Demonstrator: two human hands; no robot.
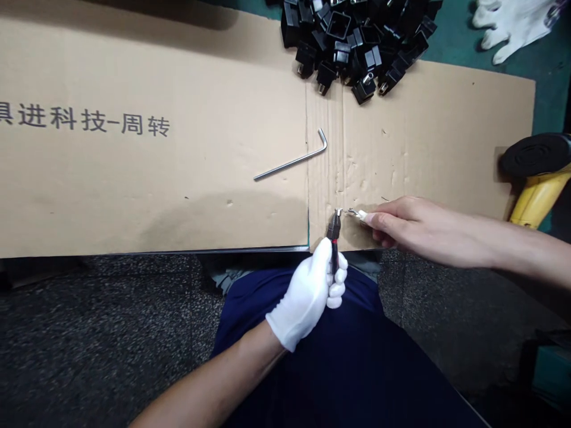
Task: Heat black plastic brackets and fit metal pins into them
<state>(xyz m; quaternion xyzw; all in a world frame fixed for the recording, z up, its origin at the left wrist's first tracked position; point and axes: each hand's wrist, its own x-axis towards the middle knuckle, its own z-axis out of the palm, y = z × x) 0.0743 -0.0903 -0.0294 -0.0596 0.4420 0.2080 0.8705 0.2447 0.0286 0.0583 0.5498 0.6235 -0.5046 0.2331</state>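
My left hand (pixel 312 291), in a white glove, is closed around the handles of dark pliers with a red mark (pixel 333 229). At the tip of their jaws sits a small shiny metal piece (pixel 339 211). My bare right hand (pixel 401 226) pinches a small white item with a thin metal tip (pixel 362 216); its kind is not clear. That tip points left, close to the metal piece; whether they touch I cannot tell. Beyond both hands, a bent hex key (pixel 292 164) lies on the cardboard.
A cardboard sheet (pixel 200 178) with printed characters covers the green table. Many black square plastic parts with metal stubs (pixel 357 41) are heaped at the back. A white glove (pixel 513 27) lies at the back right. A yellow-handled tool with a black round end (pixel 537 184) stands at the right.
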